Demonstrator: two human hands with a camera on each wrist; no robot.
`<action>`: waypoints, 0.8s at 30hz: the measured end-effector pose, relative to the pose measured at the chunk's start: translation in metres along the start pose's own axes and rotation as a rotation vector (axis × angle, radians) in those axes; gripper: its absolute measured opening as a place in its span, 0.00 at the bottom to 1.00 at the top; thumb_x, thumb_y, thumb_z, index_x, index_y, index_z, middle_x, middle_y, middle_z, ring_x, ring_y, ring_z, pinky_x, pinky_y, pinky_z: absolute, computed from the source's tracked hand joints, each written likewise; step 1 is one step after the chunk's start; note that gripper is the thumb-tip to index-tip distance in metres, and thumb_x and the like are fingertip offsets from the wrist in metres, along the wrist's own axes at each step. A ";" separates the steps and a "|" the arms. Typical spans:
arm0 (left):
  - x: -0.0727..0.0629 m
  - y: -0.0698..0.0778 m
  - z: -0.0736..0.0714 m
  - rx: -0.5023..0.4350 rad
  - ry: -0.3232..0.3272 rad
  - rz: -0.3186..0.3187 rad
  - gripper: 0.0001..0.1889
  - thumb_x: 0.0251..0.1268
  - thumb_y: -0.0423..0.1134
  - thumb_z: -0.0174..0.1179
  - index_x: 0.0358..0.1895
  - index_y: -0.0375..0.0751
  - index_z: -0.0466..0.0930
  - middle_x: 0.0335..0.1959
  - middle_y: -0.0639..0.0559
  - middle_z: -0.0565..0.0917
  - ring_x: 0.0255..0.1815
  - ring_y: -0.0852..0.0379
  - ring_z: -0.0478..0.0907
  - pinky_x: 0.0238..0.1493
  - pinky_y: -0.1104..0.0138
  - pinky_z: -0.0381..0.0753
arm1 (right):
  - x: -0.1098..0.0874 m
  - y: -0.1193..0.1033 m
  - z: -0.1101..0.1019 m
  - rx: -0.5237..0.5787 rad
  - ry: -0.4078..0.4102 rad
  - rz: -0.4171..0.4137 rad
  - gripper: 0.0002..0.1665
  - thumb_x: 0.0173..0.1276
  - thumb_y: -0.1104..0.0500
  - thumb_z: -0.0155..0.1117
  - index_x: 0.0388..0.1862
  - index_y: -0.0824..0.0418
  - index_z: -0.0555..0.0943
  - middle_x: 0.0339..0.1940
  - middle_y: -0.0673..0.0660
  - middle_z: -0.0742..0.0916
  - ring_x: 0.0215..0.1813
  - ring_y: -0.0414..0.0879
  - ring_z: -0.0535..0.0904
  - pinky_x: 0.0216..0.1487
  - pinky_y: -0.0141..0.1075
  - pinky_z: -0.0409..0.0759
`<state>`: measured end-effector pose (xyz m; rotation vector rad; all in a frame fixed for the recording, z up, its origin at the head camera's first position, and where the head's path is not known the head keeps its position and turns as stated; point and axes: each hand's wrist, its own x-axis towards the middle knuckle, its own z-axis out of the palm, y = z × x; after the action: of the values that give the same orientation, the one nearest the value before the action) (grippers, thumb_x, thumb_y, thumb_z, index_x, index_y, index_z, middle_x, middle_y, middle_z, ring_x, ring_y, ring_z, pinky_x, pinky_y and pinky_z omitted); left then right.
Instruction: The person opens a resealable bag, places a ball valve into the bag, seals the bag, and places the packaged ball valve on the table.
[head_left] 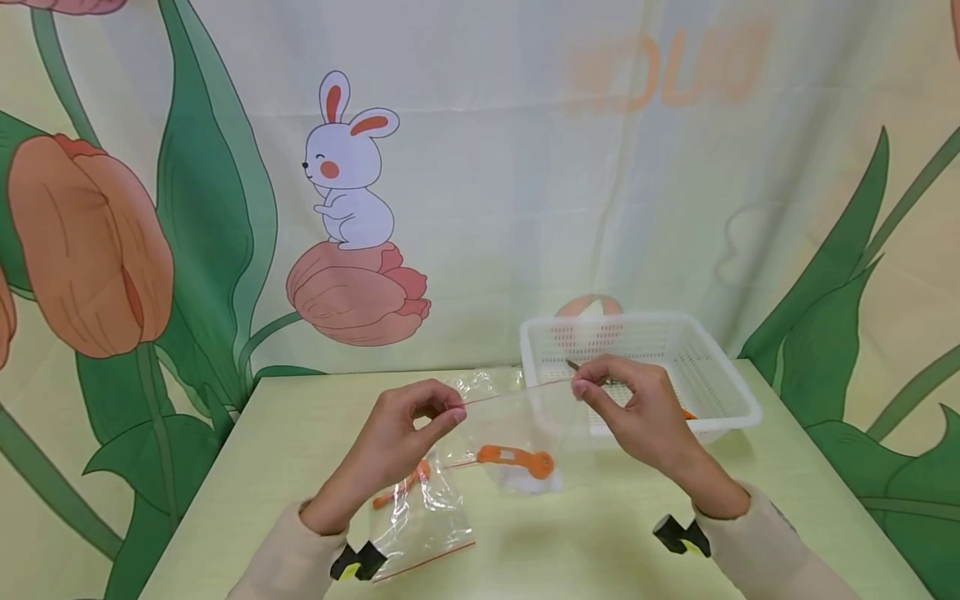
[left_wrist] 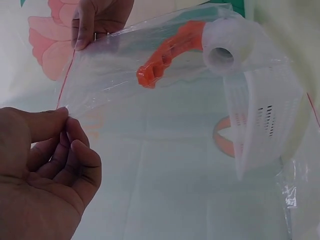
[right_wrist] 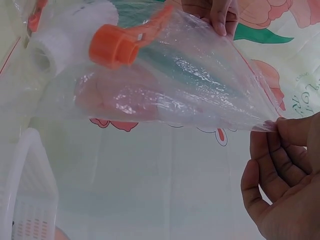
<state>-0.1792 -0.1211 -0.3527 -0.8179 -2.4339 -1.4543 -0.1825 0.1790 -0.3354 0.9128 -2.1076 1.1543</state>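
Held up between both hands is a clear zip bag (right_wrist: pixel 200 75) with a red seal line along its top. My left hand (head_left: pixel 420 429) pinches one top corner between thumb and index finger. The opposite corner is pinched by my right hand (head_left: pixel 637 408), the thumb against the index finger. Inside the bag, low down, are an orange plastic piece (head_left: pixel 516 458) with a long arm and a round end, and a white roll (right_wrist: pixel 70 37) with a hollow core. The red seal line is stretched taut from hand to hand.
Another clear zip bag (head_left: pixel 427 525) with an orange piece lies on the table (head_left: pixel 247 500) by my left wrist. Further clear plastic (head_left: pixel 483 381) lies at the back edge. A white slotted basket (head_left: pixel 723 400) stands behind my right hand, with something orange inside. A printed curtain (head_left: pixel 480 208) hangs behind.
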 end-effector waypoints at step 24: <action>-0.001 0.001 -0.003 -0.076 -0.017 -0.144 0.04 0.63 0.33 0.65 0.39 0.42 0.84 0.35 0.50 0.85 0.35 0.60 0.82 0.43 0.72 0.83 | -0.002 -0.004 0.002 0.019 -0.032 0.037 0.11 0.58 0.70 0.71 0.32 0.55 0.83 0.28 0.47 0.86 0.33 0.34 0.79 0.40 0.26 0.77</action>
<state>-0.1781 -0.1237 -0.3503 -0.6848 -2.5103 -1.6059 -0.1785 0.1766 -0.3361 0.9096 -2.1510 1.1879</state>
